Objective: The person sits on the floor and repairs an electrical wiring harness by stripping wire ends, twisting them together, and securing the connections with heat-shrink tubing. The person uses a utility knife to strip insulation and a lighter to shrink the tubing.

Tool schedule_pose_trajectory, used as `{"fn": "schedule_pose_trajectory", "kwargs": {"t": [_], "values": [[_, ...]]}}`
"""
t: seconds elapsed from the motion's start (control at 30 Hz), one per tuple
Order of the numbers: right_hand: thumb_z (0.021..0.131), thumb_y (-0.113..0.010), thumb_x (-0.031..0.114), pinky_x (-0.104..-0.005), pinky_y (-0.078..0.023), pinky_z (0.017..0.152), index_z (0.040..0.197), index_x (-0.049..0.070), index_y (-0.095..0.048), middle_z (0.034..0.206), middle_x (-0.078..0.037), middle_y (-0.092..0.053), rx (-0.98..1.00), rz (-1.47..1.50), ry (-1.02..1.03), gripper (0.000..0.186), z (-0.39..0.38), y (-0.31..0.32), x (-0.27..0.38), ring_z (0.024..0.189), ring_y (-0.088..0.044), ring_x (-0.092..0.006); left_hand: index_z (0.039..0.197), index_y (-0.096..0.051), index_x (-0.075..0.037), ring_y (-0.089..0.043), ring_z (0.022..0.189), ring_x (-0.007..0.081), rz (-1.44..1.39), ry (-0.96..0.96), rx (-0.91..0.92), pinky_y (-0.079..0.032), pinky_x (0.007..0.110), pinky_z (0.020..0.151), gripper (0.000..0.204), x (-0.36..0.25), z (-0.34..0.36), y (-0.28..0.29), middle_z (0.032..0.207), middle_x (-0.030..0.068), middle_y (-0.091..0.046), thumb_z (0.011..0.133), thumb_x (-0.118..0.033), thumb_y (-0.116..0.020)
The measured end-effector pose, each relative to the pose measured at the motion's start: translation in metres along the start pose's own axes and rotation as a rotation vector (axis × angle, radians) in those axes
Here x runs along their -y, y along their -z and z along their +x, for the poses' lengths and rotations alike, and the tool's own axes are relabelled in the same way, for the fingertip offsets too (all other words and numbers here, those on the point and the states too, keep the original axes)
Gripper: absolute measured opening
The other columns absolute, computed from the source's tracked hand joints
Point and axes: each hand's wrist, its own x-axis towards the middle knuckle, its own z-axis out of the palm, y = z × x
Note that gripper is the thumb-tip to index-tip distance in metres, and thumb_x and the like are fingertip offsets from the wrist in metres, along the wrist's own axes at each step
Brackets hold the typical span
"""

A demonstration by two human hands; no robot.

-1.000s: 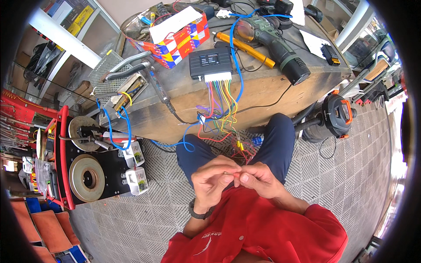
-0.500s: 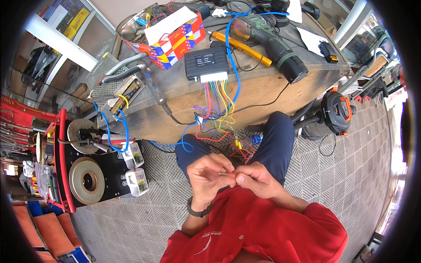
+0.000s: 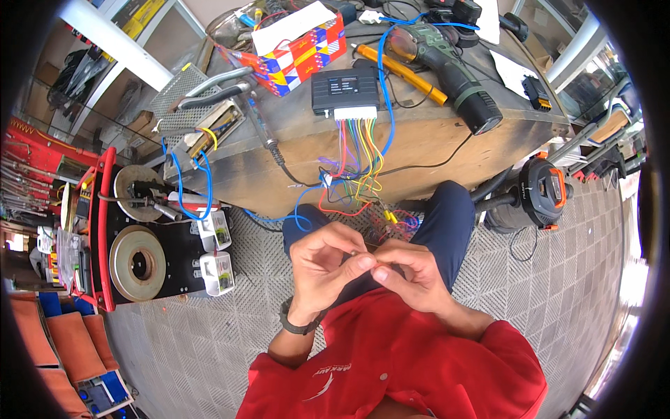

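Above my lap, my left hand (image 3: 322,269) and my right hand (image 3: 413,278) meet fingertip to fingertip, both closed in a pinch. Whatever lies between the fingers is too small and covered to name. Just beyond them hangs a bundle of thin coloured wires (image 3: 363,164), red, yellow, green and purple. It runs from the white connector (image 3: 355,113) of a black box-shaped module (image 3: 344,91) at the bench edge. Yellow sleeved wire ends (image 3: 390,216) and a tangle of red and blue wires (image 3: 408,222) hang near my knees.
On the worn wooden bench (image 3: 433,157) lie a cordless drill (image 3: 447,77), an orange tube-shaped tool (image 3: 401,73), pliers (image 3: 213,94), a soldering iron (image 3: 262,129) and a patterned box (image 3: 300,59). A vacuum cleaner (image 3: 534,195) stands right; a red-framed tool cart (image 3: 105,230) stands left.
The view has shifted slightly, so the bench sits further right. My left thumb has come up against my right fingertips, and the small reddish piece seen between the fingers before is now covered.
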Motion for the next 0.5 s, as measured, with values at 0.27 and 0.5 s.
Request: {"fn": "schedule_pose_trajectory", "kwargs": {"t": [0.27, 0.5], "values": [[0.103, -0.083, -0.002, -0.0299, -0.058, 0.078, 0.127, -0.002, -0.083, 0.112, -0.010, -0.079, -0.082, 0.133, -0.076, 0.024, -0.011, 0.003, -0.010, 0.095, -0.073, -0.0122, 0.116, -0.085, 0.002, -0.074, 0.095, 0.0167, 0.229, -0.171, -0.136, -0.062, 0.029, 0.082, 0.022, -0.068, 0.017, 0.017, 0.112, 0.0134, -0.079, 0.095, 0.008, -0.087], [0.106, -0.080, -0.002, -0.0247, -0.056, 0.079, 0.132, -0.006, -0.080, 0.109, -0.005, -0.073, -0.243, 0.186, -0.140, 0.027, -0.028, 0.022, -0.018, 0.091, -0.067, -0.0085, 0.113, -0.087, 0.000, -0.080, 0.084, 0.0211, 1.413, -0.348, -0.118, -0.061, 0.035, 0.076, 0.018, -0.133, 0.121, 0.024, 0.094, 0.0135, -0.085, 0.097, -0.007, -0.088]]}}
